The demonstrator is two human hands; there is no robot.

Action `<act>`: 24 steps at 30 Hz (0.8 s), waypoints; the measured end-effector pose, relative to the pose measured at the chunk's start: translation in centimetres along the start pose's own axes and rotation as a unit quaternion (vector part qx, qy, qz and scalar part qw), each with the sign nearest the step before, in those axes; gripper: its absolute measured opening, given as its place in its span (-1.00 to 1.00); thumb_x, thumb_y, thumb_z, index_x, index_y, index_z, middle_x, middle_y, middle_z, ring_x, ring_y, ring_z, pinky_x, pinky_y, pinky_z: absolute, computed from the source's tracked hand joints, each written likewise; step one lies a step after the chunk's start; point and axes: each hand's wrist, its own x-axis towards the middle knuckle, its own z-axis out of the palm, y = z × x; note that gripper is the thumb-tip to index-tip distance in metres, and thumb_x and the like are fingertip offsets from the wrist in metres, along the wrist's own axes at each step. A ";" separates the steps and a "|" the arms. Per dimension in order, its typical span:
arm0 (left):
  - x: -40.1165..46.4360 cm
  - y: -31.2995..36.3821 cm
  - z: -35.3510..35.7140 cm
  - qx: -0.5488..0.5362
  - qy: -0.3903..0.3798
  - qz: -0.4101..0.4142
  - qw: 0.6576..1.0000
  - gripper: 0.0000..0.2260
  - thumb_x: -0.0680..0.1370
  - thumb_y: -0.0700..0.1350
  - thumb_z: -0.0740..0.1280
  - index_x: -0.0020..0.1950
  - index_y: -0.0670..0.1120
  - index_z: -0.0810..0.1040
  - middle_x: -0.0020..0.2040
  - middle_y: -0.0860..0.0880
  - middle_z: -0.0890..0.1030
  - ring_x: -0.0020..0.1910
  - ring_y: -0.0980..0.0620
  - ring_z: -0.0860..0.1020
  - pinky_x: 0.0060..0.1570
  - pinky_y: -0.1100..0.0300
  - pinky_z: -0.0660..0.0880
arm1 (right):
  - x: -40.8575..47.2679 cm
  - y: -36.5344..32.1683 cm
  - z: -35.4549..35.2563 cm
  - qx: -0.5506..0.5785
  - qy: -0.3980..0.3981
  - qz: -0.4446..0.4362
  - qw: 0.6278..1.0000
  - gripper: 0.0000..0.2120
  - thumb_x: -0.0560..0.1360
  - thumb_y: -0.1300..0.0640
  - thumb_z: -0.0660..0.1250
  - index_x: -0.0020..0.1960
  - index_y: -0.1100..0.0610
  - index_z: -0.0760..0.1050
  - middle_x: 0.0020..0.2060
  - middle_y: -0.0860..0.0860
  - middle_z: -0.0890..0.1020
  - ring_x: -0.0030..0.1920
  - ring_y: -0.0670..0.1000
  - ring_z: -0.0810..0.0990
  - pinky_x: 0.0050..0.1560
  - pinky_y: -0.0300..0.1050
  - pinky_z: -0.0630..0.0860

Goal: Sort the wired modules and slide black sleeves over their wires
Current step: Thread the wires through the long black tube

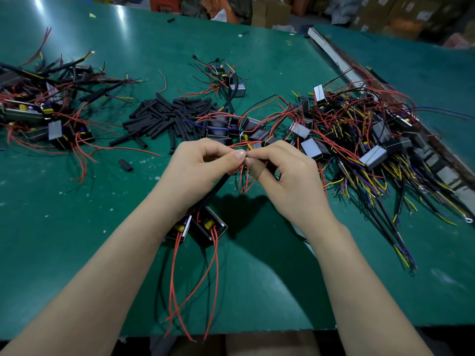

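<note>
My left hand (203,163) and my right hand (280,170) meet over the middle of the green table (257,291), with the fingertips almost touching each other. The thumb and first finger of my left hand pinch a small bunch of red wires (243,177), and a black sleeve (217,187) runs from under this hand down toward me. My right hand pinches the same wires at their ends, and its other fingers curl around something black, but I cannot tell what it is.

The sleeve leads to two modules (198,226) that lie side by side on the table under my left wrist. They are dark boxes with yellow parts inside, and long red wires go from them to the near edge of the table.

Behind my hands lies a pile of loose black sleeves (167,119). To the right of it there is a big heap of modules (359,134) with red, yellow and blue wires all mixed. On the far left there is another heap (43,111), and many wires there already have black sleeves on them. One short sleeve piece (125,165) lies alone on the table, left of my left hand.
</note>
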 end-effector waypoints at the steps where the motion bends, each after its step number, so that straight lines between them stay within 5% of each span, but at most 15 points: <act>1: 0.0 0.0 0.0 -0.003 0.001 -0.001 1.000 -0.94 0.48 -0.17 0.41 -0.19 -0.07 0.63 -0.31 0.06 0.60 -0.35 0.30 0.52 -0.26 0.48 0.41 | 0.0 0.0 0.0 0.000 -0.001 0.002 1.000 -0.89 0.52 0.21 0.36 0.00 0.18 0.64 -0.15 0.01 0.61 -0.15 -0.03 0.55 -0.14 -0.03 0.51; 16: -0.1 0.3 0.0 -0.013 0.004 -0.004 1.000 -0.96 0.49 -0.18 0.40 -0.16 -0.12 0.63 -0.37 0.11 0.60 -0.37 0.31 0.52 -0.29 0.50 0.40 | 0.0 -0.2 0.0 0.010 -0.001 0.003 1.000 -0.87 0.54 0.19 0.35 0.04 0.18 0.63 -0.11 0.02 0.63 -0.11 -0.07 0.54 -0.05 -0.21 0.46; 24: -0.1 0.4 0.0 -0.033 0.000 -0.018 0.999 -0.92 0.50 -0.19 0.38 -0.11 -0.18 0.65 -0.25 -0.03 0.65 -0.28 0.22 0.56 -0.19 0.46 0.47 | 0.1 -0.2 0.1 0.000 0.002 -0.002 1.000 -0.86 0.55 0.24 0.32 0.05 0.21 0.63 -0.10 0.01 0.63 -0.11 -0.17 0.47 -0.04 -0.31 0.40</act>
